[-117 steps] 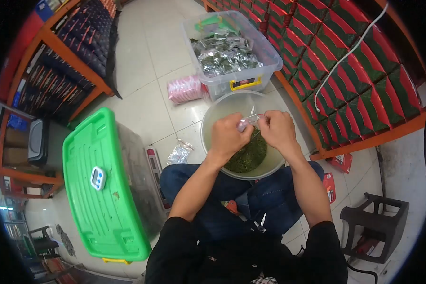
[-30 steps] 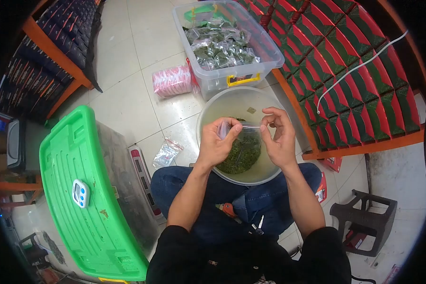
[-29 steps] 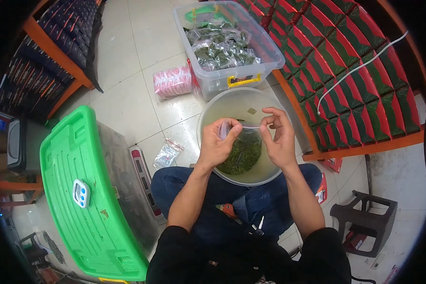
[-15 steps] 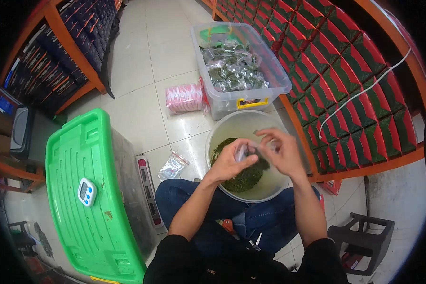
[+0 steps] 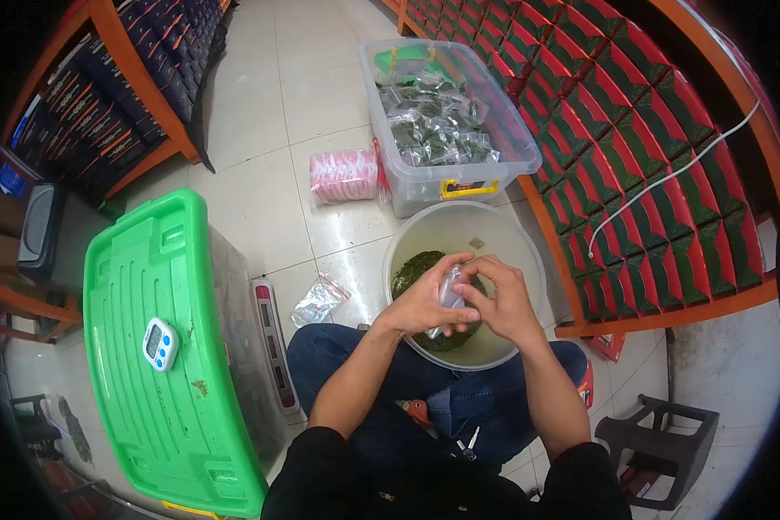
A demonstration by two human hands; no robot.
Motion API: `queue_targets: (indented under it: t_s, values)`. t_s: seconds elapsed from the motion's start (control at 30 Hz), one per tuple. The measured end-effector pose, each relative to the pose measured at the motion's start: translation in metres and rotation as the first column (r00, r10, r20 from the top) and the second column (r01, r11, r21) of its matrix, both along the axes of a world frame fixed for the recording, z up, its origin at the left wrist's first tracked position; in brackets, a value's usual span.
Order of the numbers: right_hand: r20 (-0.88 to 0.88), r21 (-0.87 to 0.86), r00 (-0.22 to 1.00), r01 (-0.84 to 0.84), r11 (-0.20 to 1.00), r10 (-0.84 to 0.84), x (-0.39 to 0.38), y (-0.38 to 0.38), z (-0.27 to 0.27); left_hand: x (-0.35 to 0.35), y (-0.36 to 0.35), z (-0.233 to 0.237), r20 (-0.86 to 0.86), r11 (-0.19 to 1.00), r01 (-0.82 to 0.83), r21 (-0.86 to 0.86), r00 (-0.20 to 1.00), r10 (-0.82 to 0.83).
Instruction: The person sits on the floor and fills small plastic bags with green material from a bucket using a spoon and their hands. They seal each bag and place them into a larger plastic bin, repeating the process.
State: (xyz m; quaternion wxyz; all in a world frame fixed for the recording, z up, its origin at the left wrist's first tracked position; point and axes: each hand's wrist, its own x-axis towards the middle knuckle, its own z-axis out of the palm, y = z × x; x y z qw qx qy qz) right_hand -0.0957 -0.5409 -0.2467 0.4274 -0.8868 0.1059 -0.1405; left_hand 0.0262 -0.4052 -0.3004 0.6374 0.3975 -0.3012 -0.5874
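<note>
Both my hands are over a translucent round tub (image 5: 524, 260) between my legs. My left hand (image 5: 426, 301) is wrapped round a small clear plastic bag (image 5: 450, 288). On the bag's other side, my right hand (image 5: 498, 302) pinches it with bent fingers. Dark green leafy material (image 5: 418, 267) lies in the bottom of the tub, partly hidden by my hands. A small square piece (image 5: 477, 245) rests against the tub's inner wall. Behind the tub stands a clear bin (image 5: 517, 165) filled with small bags of green material.
A pink-and-white pack (image 5: 344, 177) and a loose plastic bag (image 5: 321, 301) lie on the floor. At left are a green-lidded box (image 5: 160, 407) with a timer (image 5: 160, 344) and a scale-like strip (image 5: 274, 347). Shelves of red-green packets (image 5: 641, 165) stand right; a dark stool (image 5: 667, 442) is lower right.
My hands have come together round the plastic bag; my right hand moved left and down. The square piece now shows against the tub wall. The view has shifted slightly.
</note>
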Motion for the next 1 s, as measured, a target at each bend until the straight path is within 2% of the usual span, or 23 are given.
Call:
queue_targets:
  t_s: [0.03,0.07,0.1,0.13,0.17,0.23,0.27,0.3,0.37,0.4,0.43,0.5,0.53,0.6,0.73,0.8,0.83,0.9,1.0]
  values:
    - [0.117,-0.025,0.993,0.004,1.000,-0.001,0.000,0.001,-0.005,0.000,-0.001,-0.001,0.056,1.000,-0.016,0.011,0.998,0.015]
    - [0.116,-0.030,0.993,0.009,1.000,-0.006,0.002,0.002,-0.011,-0.002,-0.006,-0.007,0.055,1.000,-0.011,0.006,0.998,0.010]
    - [0.259,0.240,0.952,0.098,0.966,-0.161,0.004,0.004,-0.017,-0.006,-0.010,-0.017,0.100,0.987,-0.051,-0.151,0.993,0.066]
    - [0.349,0.503,0.873,0.131,0.854,-0.340,0.005,0.005,-0.019,-0.009,-0.013,-0.024,0.136,0.949,-0.084,-0.304,0.982,0.131]
    - [0.347,0.503,0.875,0.130,0.854,-0.338,0.004,0.002,-0.016,-0.009,-0.013,-0.027,0.134,0.949,-0.088,-0.303,0.982,0.133]
    - [0.447,0.653,0.859,-0.121,0.748,-0.251,-0.002,-0.014,-0.002,-0.008,-0.013,-0.029,0.061,0.949,-0.157,-0.275,0.982,0.180]
    - [0.370,0.542,0.910,-0.046,0.839,-0.189,-0.007,-0.020,0.000,-0.003,-0.003,-0.015,-0.049,0.970,-0.153,-0.187,0.988,0.146]
    - [0.369,0.540,0.910,-0.044,0.841,-0.189,-0.011,-0.024,0.000,-0.002,-0.002,-0.011,-0.051,0.970,-0.152,-0.190,0.988,0.145]
    - [0.274,0.350,0.959,-0.164,0.922,0.067,-0.017,-0.029,-0.003,-0.003,-0.002,-0.009,-0.092,0.993,-0.082,-0.087,0.993,0.074]
    - [0.180,0.366,0.978,-0.165,0.916,0.104,-0.019,-0.029,0.001,-0.003,-0.005,-0.015,0.053,0.994,-0.078,-0.076,0.995,0.082]
    - [0.177,0.368,0.978,-0.167,0.915,0.107,-0.021,-0.029,0.000,-0.004,-0.008,-0.021,0.049,0.994,-0.082,-0.075,0.995,0.086]
    - [0.172,0.376,0.982,-0.137,0.916,0.076,-0.023,-0.029,-0.003,-0.009,-0.013,-0.025,0.223,0.953,-0.214,-0.213,0.939,0.260]
    - [0.170,0.378,0.982,-0.137,0.916,0.076,-0.024,-0.029,-0.001,-0.009,-0.012,-0.025,0.222,0.954,-0.214,-0.211,0.940,0.260]
    - [0.129,0.253,0.990,-0.091,0.963,0.060,-0.024,-0.030,0.009,-0.010,-0.010,-0.011,0.168,0.968,-0.177,-0.177,0.964,0.207]
    - [0.131,0.149,0.986,-0.122,0.981,0.103,-0.022,-0.028,0.012,-0.014,-0.008,-0.004,0.109,0.978,-0.159,-0.135,0.979,0.174]
    - [0.063,0.158,0.998,-0.025,0.987,0.015,-0.023,-0.032,0.012,-0.009,-0.006,-0.007,0.205,0.983,-0.174,-0.056,0.962,0.182]
    - [0.061,0.159,0.998,-0.029,0.987,0.020,-0.023,-0.033,0.011,-0.008,-0.007,-0.010,0.204,0.982,-0.178,-0.055,0.961,0.186]
    - [0.061,-0.122,0.997,0.048,0.991,-0.041,-0.023,-0.034,0.008,-0.008,-0.009,-0.015,0.274,0.975,-0.201,-0.093,0.936,0.219]
    - [-0.022,-0.110,1.000,-0.003,0.994,0.001,-0.024,-0.037,0.009,-0.009,-0.007,-0.011,0.230,0.988,-0.127,-0.083,0.963,0.143]
